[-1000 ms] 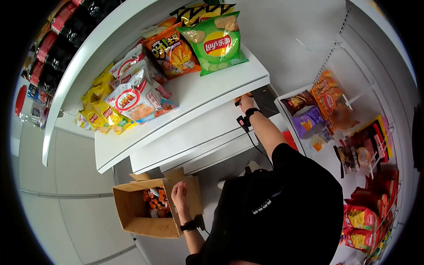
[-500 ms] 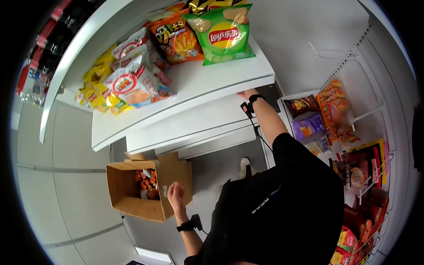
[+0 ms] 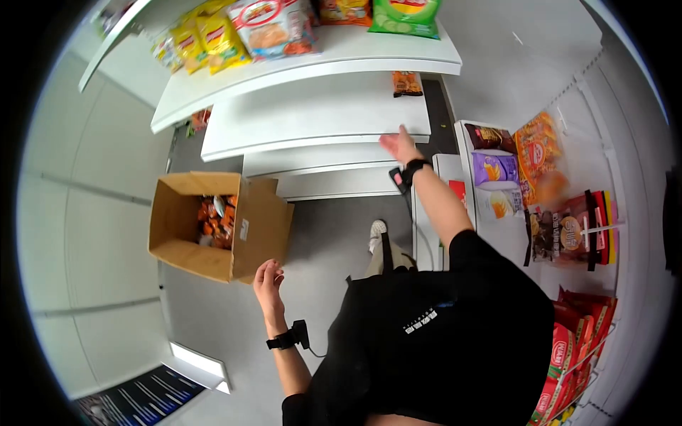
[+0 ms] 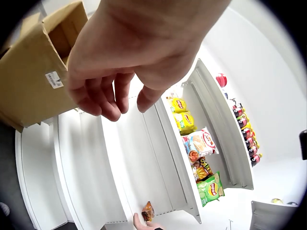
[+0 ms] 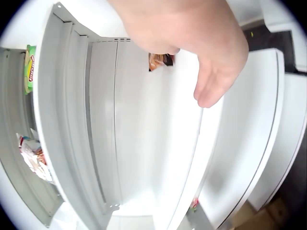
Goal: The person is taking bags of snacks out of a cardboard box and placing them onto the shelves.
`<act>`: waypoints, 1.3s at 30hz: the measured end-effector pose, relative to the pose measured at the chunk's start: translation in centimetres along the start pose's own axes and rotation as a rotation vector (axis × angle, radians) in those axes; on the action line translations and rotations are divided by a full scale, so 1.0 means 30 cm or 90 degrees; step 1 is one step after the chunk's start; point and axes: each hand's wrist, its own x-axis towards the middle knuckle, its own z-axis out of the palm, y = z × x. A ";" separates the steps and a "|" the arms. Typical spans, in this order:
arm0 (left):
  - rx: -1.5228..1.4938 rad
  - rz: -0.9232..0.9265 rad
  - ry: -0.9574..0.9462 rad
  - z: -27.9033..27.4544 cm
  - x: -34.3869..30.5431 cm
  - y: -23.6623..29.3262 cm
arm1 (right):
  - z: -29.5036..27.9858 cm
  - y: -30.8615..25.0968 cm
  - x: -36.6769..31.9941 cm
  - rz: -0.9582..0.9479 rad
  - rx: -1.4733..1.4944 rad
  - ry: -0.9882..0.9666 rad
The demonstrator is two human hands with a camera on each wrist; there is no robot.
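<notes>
A small orange-and-black snack bag (image 3: 406, 84) lies near the right end of the middle white shelf (image 3: 312, 106). My right hand (image 3: 401, 144) is just in front of that shelf's edge, apart from the bag, thumb spread and nothing held. The right wrist view shows the same bag (image 5: 160, 61) beyond the hand. Low on the left, my left hand (image 3: 268, 280) hangs with loosely bent fingers, holding nothing. Beside it stands an open cardboard box (image 3: 266, 220) with several orange snack packs (image 3: 217, 220) inside. In the left wrist view, the left hand (image 4: 134, 52) overlaps the box's side.
The upper shelf (image 3: 320, 57) overhangs the middle one and bears yellow, white, orange and green chip bags (image 3: 408, 21). To the right, a side rack holds a purple bag (image 3: 495, 169) and other hanging packs. Lower shelf edges (image 3: 341, 186) step out above the grey floor.
My right hand has drawn back from under the upper shelf, leaving the orange snack bag it held on the middle shelf. The head view has tilted down. The left hand stays near the box.
</notes>
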 end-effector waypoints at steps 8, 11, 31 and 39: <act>-0.090 -0.009 0.089 -0.227 -0.202 -0.098 | 0.224 0.452 -0.394 0.294 -0.065 -0.155; -0.101 -0.001 0.109 -0.282 -0.227 -0.099 | 0.280 0.546 -0.424 0.320 -0.076 -0.190; -0.084 -0.091 0.143 -0.527 0.212 0.064 | 0.751 1.070 -0.274 0.465 -0.039 -0.230; -0.208 -0.129 0.144 -0.610 0.451 0.201 | 0.957 1.241 -0.185 0.623 -0.139 -0.211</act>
